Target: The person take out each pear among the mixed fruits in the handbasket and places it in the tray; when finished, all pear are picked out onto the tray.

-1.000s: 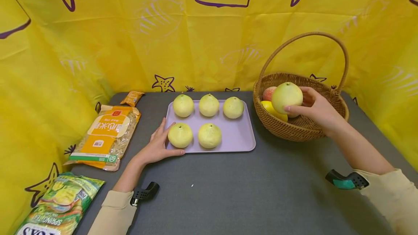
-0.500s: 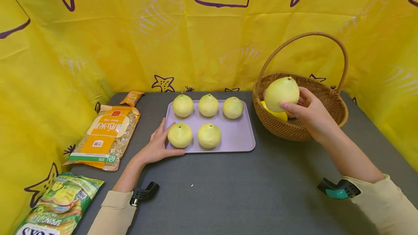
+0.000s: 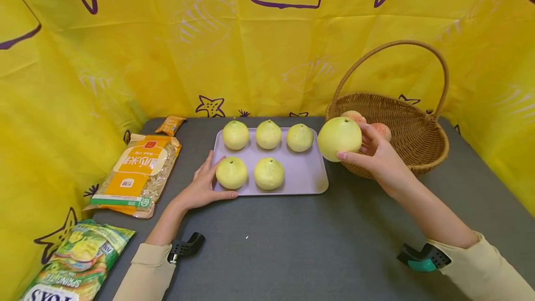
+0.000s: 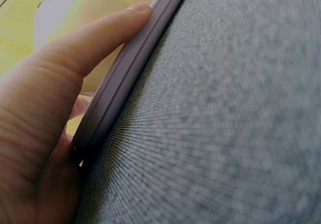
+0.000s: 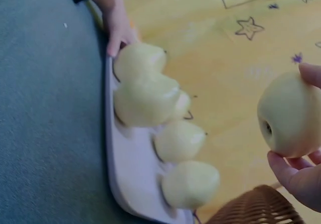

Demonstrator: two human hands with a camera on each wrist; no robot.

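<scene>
My right hand (image 3: 382,161) grips a pale yellow-green pomelo (image 3: 339,139), thumb in front and fingers behind. It hangs between the tray and the wicker basket (image 3: 418,140), overlapping the basket's left rim in the head view. On the lilac tray (image 3: 303,173) sit several similar pomelos (image 3: 269,173), three in the back row and two in front. The tray's front right part is bare. My left hand (image 3: 202,187) lies spread at the tray's front left corner; its straight thumb touches the rim, as the left wrist view shows. Two peaches (image 3: 381,131) show inside the basket.
Left of the tray lie a small orange packet (image 3: 170,125), an orange-and-clear food bag (image 3: 138,171) and a green snack bag (image 3: 79,259). The basket's tall handle (image 3: 397,43) arches at the right. Yellow patterned cloth (image 3: 267,59) encloses the grey table (image 3: 284,245).
My right hand has brought the pomelo left and slightly down, from over the basket toward the tray. More of the basket's inside shows. The left hand and tray stay put.
</scene>
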